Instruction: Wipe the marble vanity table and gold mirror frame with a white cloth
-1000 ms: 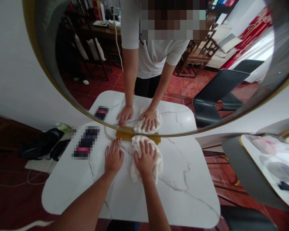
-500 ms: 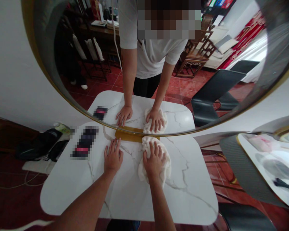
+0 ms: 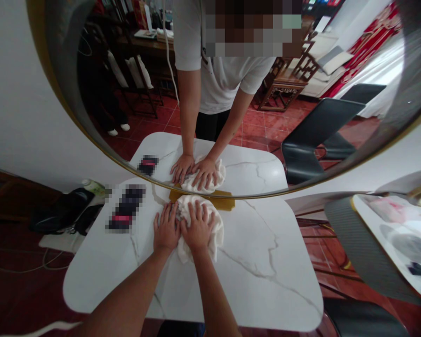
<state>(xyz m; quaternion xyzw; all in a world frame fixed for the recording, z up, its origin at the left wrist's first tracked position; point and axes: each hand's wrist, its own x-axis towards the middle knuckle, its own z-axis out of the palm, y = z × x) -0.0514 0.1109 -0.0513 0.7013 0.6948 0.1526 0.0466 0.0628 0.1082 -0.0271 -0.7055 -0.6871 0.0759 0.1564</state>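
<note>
My right hand [image 3: 197,227] lies flat with spread fingers on a crumpled white cloth [image 3: 215,238], pressing it against the white marble-patterned table [image 3: 263,299]. Beside it, my left hand [image 3: 166,229] rests palm down on the tabletop, its fingers stretched out at the cloth's left edge. The two hands are close together, near touching at the thumbs. Some of the cloth is hidden under my right hand. A gold-coloured plate [image 3: 224,201] at the table's far edge is partly covered by the cloth.
A large gold-rimmed mirror [image 3: 252,145] leans over the far edge, reflecting my arms and another person's legs. A pixelated dark object [image 3: 127,208] lies at the table's left. A black bag [image 3: 61,210] sits further left. At right are a second table [image 3: 379,234] and black chair [image 3: 365,318].
My right hand has slid left with the cloth, from the right of the gold plate to beside my left hand. The left hand has stayed nearly in place.
</note>
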